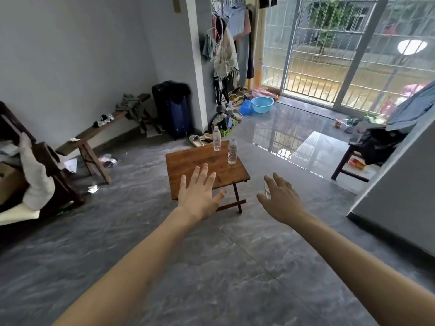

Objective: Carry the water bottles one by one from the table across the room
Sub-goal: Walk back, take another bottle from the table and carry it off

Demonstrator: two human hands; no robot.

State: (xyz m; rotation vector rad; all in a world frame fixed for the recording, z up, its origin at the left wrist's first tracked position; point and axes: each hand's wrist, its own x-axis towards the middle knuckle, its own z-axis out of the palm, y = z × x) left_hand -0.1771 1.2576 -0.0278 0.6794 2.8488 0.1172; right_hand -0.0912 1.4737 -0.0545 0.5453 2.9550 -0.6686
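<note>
Two clear plastic water bottles stand upright on a small wooden folding table [188,168] in the middle of the room. One bottle [216,139] is at the table's far edge, the other bottle [232,152] near its right edge. My left hand [200,194] reaches forward with straight, spread fingers and holds nothing; it hangs in front of the table's near side. My right hand [280,198] is stretched out to the right of the table, fingers relaxed and empty. Both hands are well short of the bottles.
A long wooden bench [94,135] with clothes stands along the left wall, beside a dark suitcase [174,109]. Slippers [196,140] and a blue basin [262,104] lie beyond the table. A chair with clothes [367,147] stands at right. Grey tiled floor [211,267] stretches in front.
</note>
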